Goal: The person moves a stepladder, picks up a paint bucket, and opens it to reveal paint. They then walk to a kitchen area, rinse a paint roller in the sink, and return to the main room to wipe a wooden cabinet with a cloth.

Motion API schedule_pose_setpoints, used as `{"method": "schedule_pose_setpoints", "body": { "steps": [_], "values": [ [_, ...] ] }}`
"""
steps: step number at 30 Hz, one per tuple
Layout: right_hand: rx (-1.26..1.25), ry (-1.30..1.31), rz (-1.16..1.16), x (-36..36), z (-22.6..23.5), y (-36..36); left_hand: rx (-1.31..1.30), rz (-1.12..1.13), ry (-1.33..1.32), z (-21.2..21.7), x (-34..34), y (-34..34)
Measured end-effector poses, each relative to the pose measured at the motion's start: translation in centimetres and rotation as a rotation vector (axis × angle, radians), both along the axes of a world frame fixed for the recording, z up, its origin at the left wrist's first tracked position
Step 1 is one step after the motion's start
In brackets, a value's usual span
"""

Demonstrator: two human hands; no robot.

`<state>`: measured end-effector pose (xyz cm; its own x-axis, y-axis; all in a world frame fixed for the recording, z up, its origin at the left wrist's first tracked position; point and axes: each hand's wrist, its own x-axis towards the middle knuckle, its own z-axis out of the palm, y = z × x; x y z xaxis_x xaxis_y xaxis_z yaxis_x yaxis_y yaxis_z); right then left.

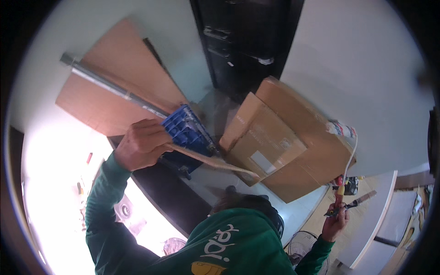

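Fingers (147,137) of my left hand (140,145) are curled tight around a long flat strip of cardboard (215,162), gripping it at its near end so the rest juts out to the right, toward the big boxes. Pressed against the same hand, just above and to the right of my knuckles, sits a blue plastic crate-like piece (189,134) with a ribbed grid; I cannot tell whether my fingers carry it too or whether it only rests behind the strip. Up and to the left of that hand a grey metal tube (110,84) lies slanting across a leaning brown board (114,78), likely propped there to keep it out of the way. Right of the strip's tip, large cardboard boxes (293,137) are stacked close against a dark doorway (243,41). Further right and lower, my right hand (335,223) is closed on a bundle of tools (341,201), a red-handled one upright and a brush-like one pointing right, with a white cord (352,156) rising from them. Holding them together in one fist frees my other hand.
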<state>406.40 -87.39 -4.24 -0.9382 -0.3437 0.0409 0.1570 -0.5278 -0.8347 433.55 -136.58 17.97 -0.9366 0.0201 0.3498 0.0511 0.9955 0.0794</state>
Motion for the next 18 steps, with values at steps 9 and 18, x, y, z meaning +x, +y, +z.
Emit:
{"method": "schedule_pose_setpoints", "body": {
  "steps": [9, 18],
  "values": [
    [0.000, 0.010, -0.068, 1.0, 2.5, -2.0, 0.177, -0.143, -0.044, 1.0, -2.8, 2.1],
    [0.023, -0.002, -0.162, 0.0, 2.3, -2.7, -0.112, -0.406, -0.294, -1.5, -12.7, 3.7]
  ]
}}
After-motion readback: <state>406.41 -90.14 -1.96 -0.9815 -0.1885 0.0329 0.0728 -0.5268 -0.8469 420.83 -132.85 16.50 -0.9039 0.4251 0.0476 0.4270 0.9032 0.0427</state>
